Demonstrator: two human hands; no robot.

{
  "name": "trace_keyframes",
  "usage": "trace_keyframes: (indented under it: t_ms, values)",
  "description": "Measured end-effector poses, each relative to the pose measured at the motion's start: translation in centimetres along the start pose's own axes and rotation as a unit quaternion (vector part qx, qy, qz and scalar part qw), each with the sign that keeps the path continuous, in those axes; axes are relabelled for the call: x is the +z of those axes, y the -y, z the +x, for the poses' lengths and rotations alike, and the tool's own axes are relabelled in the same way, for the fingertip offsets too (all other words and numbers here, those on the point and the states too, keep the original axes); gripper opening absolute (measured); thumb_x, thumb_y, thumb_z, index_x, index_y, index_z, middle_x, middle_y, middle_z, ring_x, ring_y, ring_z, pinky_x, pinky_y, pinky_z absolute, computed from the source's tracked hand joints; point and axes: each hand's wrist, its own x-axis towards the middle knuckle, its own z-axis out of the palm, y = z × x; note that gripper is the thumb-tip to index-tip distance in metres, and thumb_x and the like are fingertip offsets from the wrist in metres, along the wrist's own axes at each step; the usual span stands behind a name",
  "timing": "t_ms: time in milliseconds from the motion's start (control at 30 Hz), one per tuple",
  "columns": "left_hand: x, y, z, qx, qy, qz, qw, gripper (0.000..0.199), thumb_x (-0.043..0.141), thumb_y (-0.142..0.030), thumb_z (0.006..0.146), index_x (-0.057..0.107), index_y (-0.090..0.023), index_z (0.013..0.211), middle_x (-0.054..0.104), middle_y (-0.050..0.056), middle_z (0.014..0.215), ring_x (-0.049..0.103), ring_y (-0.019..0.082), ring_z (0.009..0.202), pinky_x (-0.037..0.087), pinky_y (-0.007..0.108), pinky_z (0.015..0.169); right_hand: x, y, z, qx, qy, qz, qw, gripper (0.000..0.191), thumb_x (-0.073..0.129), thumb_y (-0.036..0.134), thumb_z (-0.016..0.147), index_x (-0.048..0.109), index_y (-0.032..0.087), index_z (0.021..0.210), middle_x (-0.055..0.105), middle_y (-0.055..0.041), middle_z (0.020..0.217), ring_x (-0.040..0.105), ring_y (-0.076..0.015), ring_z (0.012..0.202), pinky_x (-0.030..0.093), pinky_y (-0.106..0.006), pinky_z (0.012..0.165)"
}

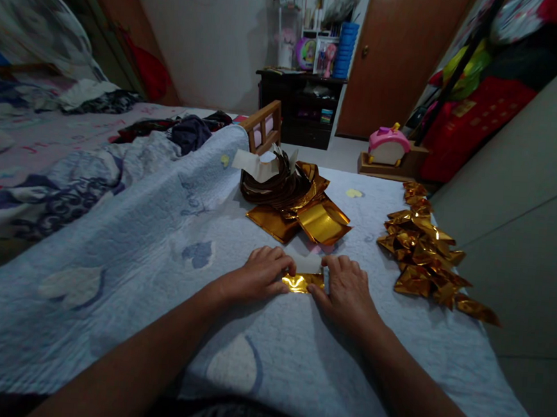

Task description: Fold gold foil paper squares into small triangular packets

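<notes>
On the quilt [305, 358], left hand [264, 273] and right hand [349, 291] pinch a partly folded gold-foil paper [299, 283] between fingers; folded foil pieces [420, 248] line the right edge.

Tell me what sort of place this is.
Probably a bedroom in a home: rumpled bedding lies at the left, a heart-patterned quilt covers the work surface, and a dark cabinet with household odds and ends on top stands by the far wall.

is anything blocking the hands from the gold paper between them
Nothing visible does: the left hand and right hand both touch the gold paper at its sides. The paper stack lies beyond it, not in between.
</notes>
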Motion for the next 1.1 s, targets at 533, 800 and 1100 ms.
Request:
trace_keyframes:
  t_ms: [533, 800, 1100]
  values:
    - [-0.1, 0.0, -0.4, 0.017, 0.000, -0.011, 1.000, 0.036, 0.070, -0.042, 0.086, 0.058, -0.027, 0.116, 0.055, 0.003, 0.119, 0.046, 0.026, 0.113, 0.036, 0.039, 0.099, -1.6, -2.4, 0.6, -0.080, 0.032, 0.109, 0.990, 0.013, 0.061, 0.017, 0.083, 0.060, 0.022, 0.094, 0.058, -0.0075, 0.104, 0.051, -0.0254, 0.099, 0.039, -0.036, 0.085]
    - [0.6, 0.0, -0.2, 0.025, -0.043, -0.016, 0.999, 0.040, 0.079, -0.047, 0.079, 0.062, -0.024, 0.107, 0.057, 0.003, 0.108, 0.049, 0.026, 0.105, 0.035, 0.041, 0.096, -1.7, -0.6, 0.7, -0.172, 0.076, 0.148, 0.971, 0.018, 0.058, 0.011, 0.086, 0.067, 0.020, 0.098, 0.066, -0.0073, 0.109, 0.054, -0.0238, 0.102, 0.038, -0.038, 0.092]
    - [1.5, -0.3, 0.5, 0.112, -0.123, 0.006, 0.986, 0.014, 0.067, -0.031, 0.093, 0.070, -0.020, 0.100, 0.067, 0.006, 0.101, 0.056, 0.024, 0.099, 0.040, 0.037, 0.088, -1.2, -0.8, 1.1, -0.183, 0.052, 0.165, 0.968, 0.019, 0.053, 0.011, 0.093, 0.071, 0.017, 0.094, 0.070, -0.0080, 0.097, 0.059, -0.0219, 0.094, 0.043, -0.036, 0.089]
